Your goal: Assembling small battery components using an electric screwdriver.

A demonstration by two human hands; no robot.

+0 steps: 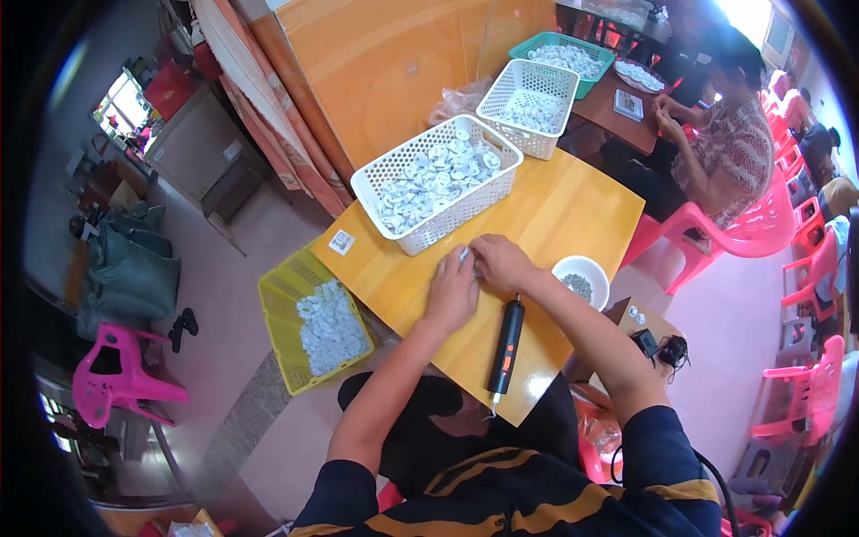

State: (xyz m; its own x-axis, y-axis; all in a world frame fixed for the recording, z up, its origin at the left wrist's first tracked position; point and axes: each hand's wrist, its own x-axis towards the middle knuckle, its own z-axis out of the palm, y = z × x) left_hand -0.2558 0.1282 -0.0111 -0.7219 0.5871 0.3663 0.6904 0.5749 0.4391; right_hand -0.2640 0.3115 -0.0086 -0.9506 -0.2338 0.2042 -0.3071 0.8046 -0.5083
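Observation:
My left hand [453, 291] and my right hand [501, 262] meet over the middle of the yellow wooden table [564, 215]. Both have bent, closed fingers, and a bit of a small white part [464, 255] shows between them; its shape is mostly hidden. Just beyond the fingers stands a white perforated basket [465, 213] full of round white-and-grey parts [434, 179]. A black electric screwdriver [507, 347] lies under my right forearm, its cord end toward me. To the right of that forearm sits a white bowl [601, 285] of small metal pieces [577, 285].
A second white basket [562, 89] and a green basket [601, 82] hold similar parts. Left of the table, a yellow crate [282, 309] holds white parts. A person [729, 134] sits working at the right on a pink chair [747, 234]. Black adapters [658, 345] rest beside the table.

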